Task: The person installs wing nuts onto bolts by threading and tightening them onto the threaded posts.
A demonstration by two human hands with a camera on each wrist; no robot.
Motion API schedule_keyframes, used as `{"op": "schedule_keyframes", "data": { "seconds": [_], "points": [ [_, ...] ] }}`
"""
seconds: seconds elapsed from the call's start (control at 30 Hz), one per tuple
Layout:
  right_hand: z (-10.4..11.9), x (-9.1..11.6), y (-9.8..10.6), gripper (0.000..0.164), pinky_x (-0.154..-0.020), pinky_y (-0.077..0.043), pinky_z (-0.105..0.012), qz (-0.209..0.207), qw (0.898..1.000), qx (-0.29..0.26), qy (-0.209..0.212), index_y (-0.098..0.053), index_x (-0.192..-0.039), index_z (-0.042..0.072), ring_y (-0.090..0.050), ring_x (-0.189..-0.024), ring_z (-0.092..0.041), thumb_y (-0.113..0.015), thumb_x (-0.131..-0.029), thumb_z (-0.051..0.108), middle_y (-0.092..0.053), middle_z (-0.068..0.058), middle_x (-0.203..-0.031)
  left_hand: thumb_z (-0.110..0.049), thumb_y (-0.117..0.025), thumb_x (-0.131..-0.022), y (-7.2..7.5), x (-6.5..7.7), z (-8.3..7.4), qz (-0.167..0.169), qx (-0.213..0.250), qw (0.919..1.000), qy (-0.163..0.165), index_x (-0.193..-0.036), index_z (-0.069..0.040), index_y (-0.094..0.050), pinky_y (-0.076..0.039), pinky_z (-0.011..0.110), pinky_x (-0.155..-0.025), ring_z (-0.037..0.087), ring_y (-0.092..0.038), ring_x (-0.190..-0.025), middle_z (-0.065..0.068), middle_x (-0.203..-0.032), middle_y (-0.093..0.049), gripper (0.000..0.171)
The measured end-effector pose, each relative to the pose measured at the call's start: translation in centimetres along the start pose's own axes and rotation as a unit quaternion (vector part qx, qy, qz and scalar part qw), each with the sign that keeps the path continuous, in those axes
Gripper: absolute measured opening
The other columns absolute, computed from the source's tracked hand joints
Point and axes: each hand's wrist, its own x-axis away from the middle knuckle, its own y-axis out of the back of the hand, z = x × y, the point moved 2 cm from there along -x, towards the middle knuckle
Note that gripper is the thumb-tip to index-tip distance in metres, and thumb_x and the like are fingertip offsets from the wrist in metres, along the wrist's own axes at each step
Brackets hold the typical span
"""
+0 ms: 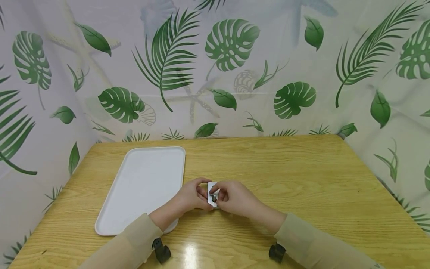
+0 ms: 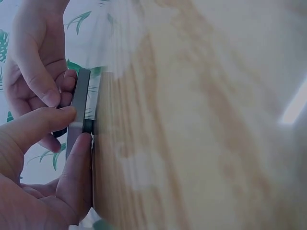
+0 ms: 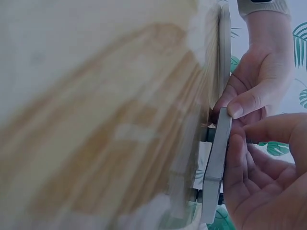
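Note:
Above the table in the head view is a small flat silver-grey metal plate (image 1: 210, 203). My left hand (image 1: 189, 196) grips it by its edge, thumb on one face and fingers at the other, as the left wrist view shows. Dark bolts stand through the plate (image 3: 216, 165); a bolt end (image 3: 208, 134) sticks out below it, and another dark piece (image 3: 221, 199) shows near its lower end. My right hand (image 1: 236, 198) pinches a bolt at the plate's upper face, its fingertips (image 3: 236, 143) around it. The fingers partly hide what they pinch, so a nut there cannot be made out.
A white rectangular tray (image 1: 144, 186) lies on the wooden table (image 1: 285, 168) at the left, its right edge just beneath my left forearm. A leaf-printed cloth (image 1: 188, 74) stands behind the table and along both sides.

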Motion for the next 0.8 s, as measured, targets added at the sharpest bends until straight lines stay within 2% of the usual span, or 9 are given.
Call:
{"op": "schedule_keyframes", "data": {
  "seconds": [0.17,0.5,0.8],
  "points": [
    [-0.10,-0.22,-0.02,0.026,-0.061,-0.047,-0.018,0.024,0.999,-0.010,0.021,-0.075,-0.113,0.005,-0.054,-0.063,-0.003,-0.068,-0.089,-0.004,-0.066,0.003,-0.076,0.008,-0.088,-0.076,0.05,0.06,-0.11,0.000,-0.003,1.0000,0.000,-0.154,-0.003,-0.050,-0.058,0.026,-0.070,0.011,-0.069,-0.079,0.011,-0.099,-0.070,0.087],
    [0.07,-0.20,0.26,0.027,-0.063,-0.047,-0.019,0.029,0.999,0.002,0.022,-0.076,-0.111,0.007,-0.055,-0.064,-0.003,-0.066,-0.089,-0.004,-0.068,0.002,-0.077,0.008,-0.088,-0.077,0.07,-0.26,0.24,0.005,-0.001,1.0000,-0.007,-0.154,-0.003,-0.050,-0.058,0.026,-0.071,0.010,-0.069,-0.078,0.010,-0.098,-0.071,0.087],
    [-0.20,-0.23,0.22,0.024,-0.063,-0.050,-0.019,0.031,0.999,-0.005,0.024,-0.076,-0.115,0.003,-0.056,-0.063,-0.001,-0.070,-0.092,-0.002,-0.071,-0.001,-0.082,0.007,-0.089,-0.077,0.08,-0.40,0.39,0.002,0.001,1.0000,0.000,-0.155,-0.004,-0.049,-0.059,0.027,-0.072,0.011,-0.070,-0.080,0.011,-0.099,-0.070,0.088]
  ]
}}
